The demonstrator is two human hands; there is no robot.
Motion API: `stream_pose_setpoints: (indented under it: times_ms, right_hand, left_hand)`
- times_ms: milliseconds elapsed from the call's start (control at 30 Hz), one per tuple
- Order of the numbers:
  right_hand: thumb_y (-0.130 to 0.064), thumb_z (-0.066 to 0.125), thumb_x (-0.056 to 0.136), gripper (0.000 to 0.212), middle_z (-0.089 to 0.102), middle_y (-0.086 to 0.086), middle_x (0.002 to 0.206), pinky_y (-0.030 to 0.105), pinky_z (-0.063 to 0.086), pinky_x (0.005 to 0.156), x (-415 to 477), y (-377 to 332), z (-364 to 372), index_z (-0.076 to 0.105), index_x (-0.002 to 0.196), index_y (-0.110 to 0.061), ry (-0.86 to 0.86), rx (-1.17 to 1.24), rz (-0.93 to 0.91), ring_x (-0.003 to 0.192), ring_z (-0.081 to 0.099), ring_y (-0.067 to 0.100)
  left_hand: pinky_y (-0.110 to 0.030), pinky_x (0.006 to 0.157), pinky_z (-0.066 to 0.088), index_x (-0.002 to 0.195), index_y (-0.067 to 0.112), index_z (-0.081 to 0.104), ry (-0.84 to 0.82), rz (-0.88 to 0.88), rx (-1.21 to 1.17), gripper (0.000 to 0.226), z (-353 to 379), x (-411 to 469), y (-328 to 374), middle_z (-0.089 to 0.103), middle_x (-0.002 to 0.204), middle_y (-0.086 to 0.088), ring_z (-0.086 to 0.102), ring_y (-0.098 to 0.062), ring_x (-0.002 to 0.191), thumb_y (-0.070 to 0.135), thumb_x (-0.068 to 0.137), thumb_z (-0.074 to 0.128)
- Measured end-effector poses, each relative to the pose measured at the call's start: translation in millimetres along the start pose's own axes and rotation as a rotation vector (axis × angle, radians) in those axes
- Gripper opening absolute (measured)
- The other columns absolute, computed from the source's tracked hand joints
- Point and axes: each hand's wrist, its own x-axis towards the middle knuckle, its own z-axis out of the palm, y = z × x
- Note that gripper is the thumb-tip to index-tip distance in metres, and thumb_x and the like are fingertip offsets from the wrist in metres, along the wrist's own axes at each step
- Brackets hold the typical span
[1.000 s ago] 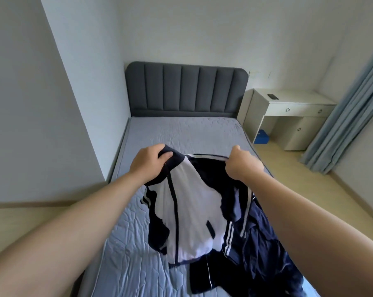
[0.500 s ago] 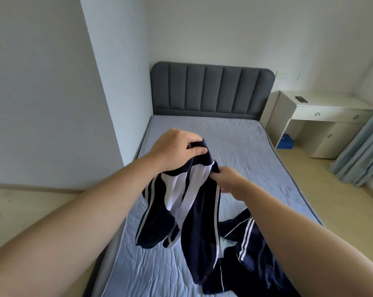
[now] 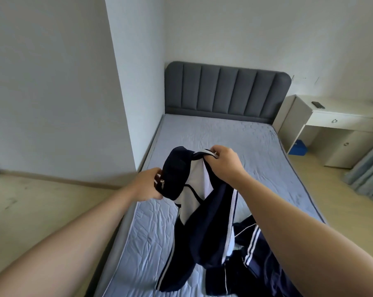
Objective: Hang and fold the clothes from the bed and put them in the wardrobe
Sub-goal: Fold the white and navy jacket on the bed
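Presently we find the navy-and-white jacket [image 3: 199, 213] hanging over the bed [image 3: 224, 140], its long axis running 12 to 6 o'clock and its hem trailing on the bed. The right hand [image 3: 225, 162], fingers curled, pinches the top edge at the jacket's 1 o'clock. The left hand [image 3: 148, 186] grips the zip end at 9 o'clock, lower and nearer us, and both forearms reach forward toward 12 o'clock.

no readable text, no labels, no brands, no numbers anywhere
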Motion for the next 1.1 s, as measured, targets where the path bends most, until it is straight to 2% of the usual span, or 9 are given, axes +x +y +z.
stream_pose_setpoints:
  times_ms: [100, 200, 267, 367, 533, 667, 800, 933, 1100]
  right_hand:
    - [-0.032, 0.065, 0.093, 0.024, 0.055, -0.01, 0.056, 0.013, 0.035, 0.044, -0.2, -10.3, -8.0, 0.058, 0.071, -0.026, -0.041, -0.011, -0.055, 0.048, 0.049, 0.002]
    - [-0.03, 0.064, 0.094, 0.018, 0.055, -0.01, 0.059, 0.017, 0.036, 0.049, -1.4, -23.2, -22.6, 0.063, 0.078, -0.022, -0.07, -0.062, -0.105, 0.052, 0.047, 0.005]
    - [-0.03, 0.064, 0.095, 0.016, 0.055, -0.01, 0.058, 0.016, 0.036, 0.049, -1.9, -31.3, -34.5, 0.064, 0.083, -0.021, -0.065, -0.073, -0.133, 0.052, 0.046, 0.004]
    - [-0.032, 0.063, 0.096, 0.014, 0.058, -0.008, 0.06, 0.016, 0.036, 0.05, -4.6, -40.0, -54.3, 0.066, 0.087, -0.022, -0.057, -0.041, -0.16, 0.048, 0.043, 0.003]
    - [-0.036, 0.058, 0.1, 0.014, 0.066, 0.014, 0.074, 0.029, 0.045, 0.058, -10.9, -25.8, -81.6, 0.065, 0.092, -0.026, -0.043, -0.033, -0.149, 0.058, 0.051, 0.013]
    - [-0.038, 0.053, 0.102, 0.015, 0.057, -0.009, 0.06, 0.023, 0.039, 0.049, -12.1, 10.4, -87.1, 0.058, 0.089, -0.031, 0.034, -0.123, -0.052, 0.052, 0.048, 0.008]
    - [-0.046, 0.049, 0.102, 0.026, 0.06, -0.003, 0.078, 0.031, 0.039, 0.055, -17.5, 53.0, -87.1, 0.049, 0.085, -0.027, -0.02, -0.359, 0.05, 0.071, 0.056, 0.021]
    - [-0.066, 0.036, 0.098, 0.043, 0.055, -0.002, 0.08, 0.035, 0.036, 0.054, -24.7, 81.3, -73.6, 0.037, 0.083, -0.026, -0.185, -0.677, 0.148, 0.067, 0.054, 0.022]
    - [-0.074, 0.041, 0.092, 0.047, 0.058, -0.004, 0.083, 0.034, 0.035, 0.054, -21.0, 88.5, -57.1, 0.039, 0.081, -0.028, -0.302, -0.786, 0.134, 0.068, 0.054, 0.021]
  left_hand:
    - [-0.033, 0.078, 0.058, 0.13, 0.023, 0.051, 0.029, -0.211, -0.055, 0.077, 29.7, 4.7, -30.8, 0.064, 0.103, 0.005, 0.066, -0.013, 0.088, 0.018, 0.066, 0.093]
    - [-0.033, 0.085, 0.057, 0.144, 0.018, 0.045, -0.182, -0.406, -0.047, 0.089, 58.8, 7.6, -39.3, 0.061, 0.131, -0.002, 0.065, -0.019, 0.1, 0.036, 0.07, 0.091]
    - [-0.027, 0.078, 0.057, 0.15, 0.018, 0.042, -0.319, -0.412, -0.026, 0.095, 74.6, 10.3, -32.7, 0.053, 0.146, -0.002, 0.065, -0.016, 0.096, 0.052, 0.073, 0.085]
    - [-0.025, 0.09, 0.052, 0.156, 0.021, 0.032, -0.324, -0.331, -0.28, 0.101, 92.5, 15.9, -14.2, 0.044, 0.154, 0.002, 0.057, -0.016, 0.121, 0.052, 0.075, 0.084]
    - [-0.032, 0.086, 0.056, 0.115, 0.021, 0.069, -0.194, -0.17, -0.68, 0.041, 87.1, 29.6, 14.6, 0.076, 0.109, 0.0, 0.068, -0.024, 0.111, 0.014, 0.077, 0.082]
    - [-0.039, 0.087, 0.058, 0.104, 0.014, 0.07, -0.156, -0.146, -0.551, 0.032, 67.0, 37.6, 18.4, 0.076, 0.099, -0.007, 0.069, -0.024, 0.098, 0.007, 0.073, 0.074]
    - [-0.036, 0.074, 0.054, 0.077, 0.005, 0.069, 0.043, -0.152, -0.547, 0.027, 28.9, 43.3, 16.3, 0.072, 0.075, -0.007, 0.068, -0.026, 0.079, 0.011, 0.051, 0.065]
    - [-0.032, 0.062, 0.04, 0.082, 0.012, 0.051, 0.191, -0.078, -0.25, 0.013, -11.1, 53.3, 12.6, 0.06, 0.082, -0.004, 0.055, -0.02, 0.073, 0.011, 0.075, 0.062]
    - [-0.03, 0.062, 0.037, 0.087, 0.014, 0.045, 0.233, 0.144, 0.106, 0.014, -31.6, 61.0, 12.2, 0.057, 0.09, -0.001, 0.052, -0.017, 0.077, 0.01, 0.093, 0.056]
